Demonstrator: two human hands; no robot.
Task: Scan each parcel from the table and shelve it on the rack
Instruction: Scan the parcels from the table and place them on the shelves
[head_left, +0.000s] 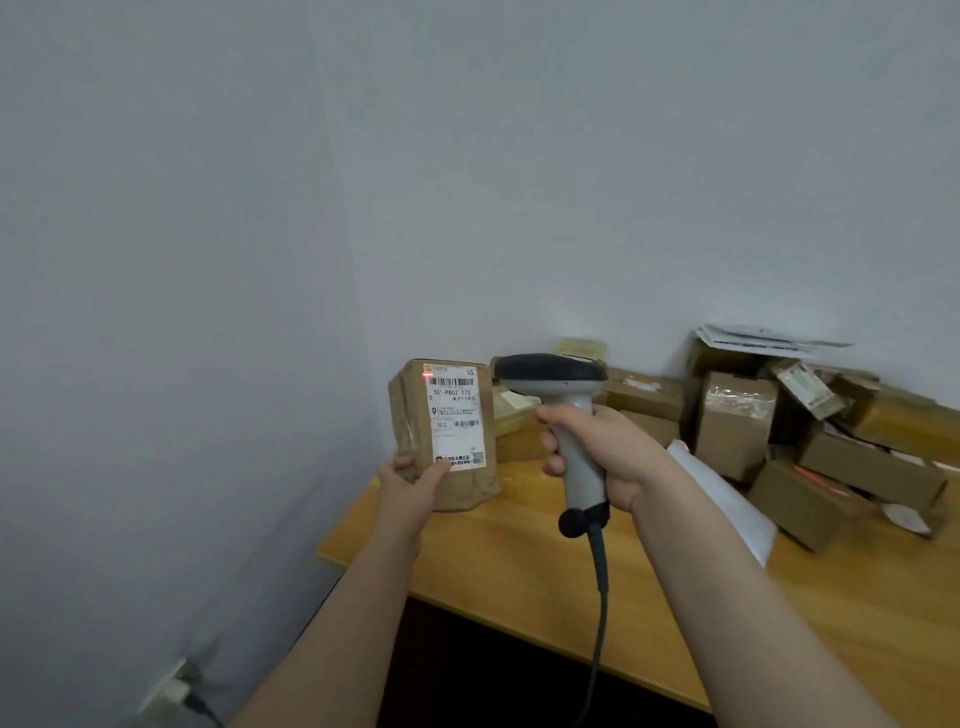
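Left of frame centre, my left hand (410, 483) grips the upright parcel (444, 431); my right hand (597, 447) clutches the scanner (558, 395), aimed left at its label (456, 415).

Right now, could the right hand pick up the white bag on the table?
Probably not yet: the right hand grips the scanner. The white bag lies close, just beyond that forearm, so freeing the hand should suffice.

Wooden table (519, 571), heaped cardboard parcels (737, 421), white mailer (727, 499)
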